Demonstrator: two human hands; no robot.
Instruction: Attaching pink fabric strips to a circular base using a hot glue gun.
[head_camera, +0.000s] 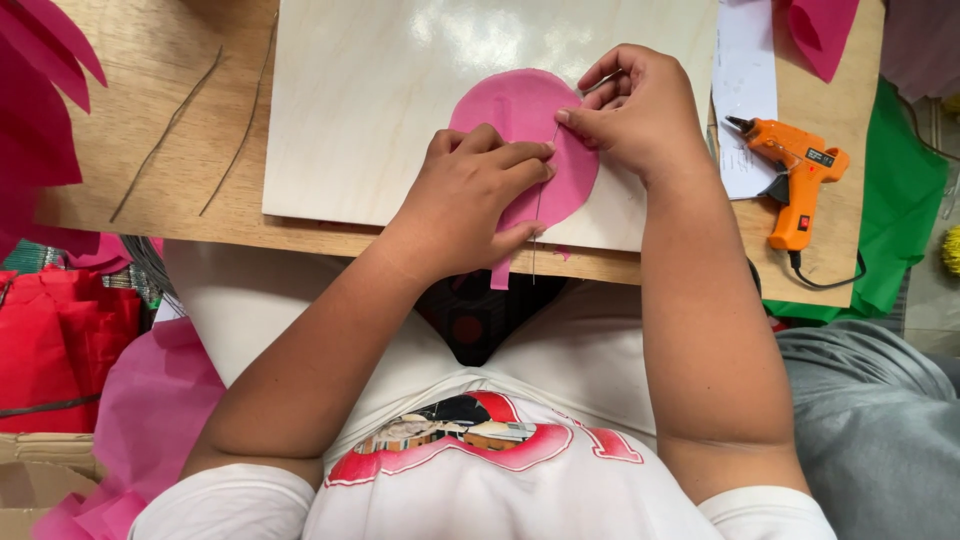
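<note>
Pink paper petal, orange glue gun, green paper

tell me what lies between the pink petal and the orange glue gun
In the head view, the right hand pinching a thin wire on the pink petal, then a white paper sheet beside the orange glue gun.

Pink petal-shaped paper flat on board w/ thin wire across.
</note>
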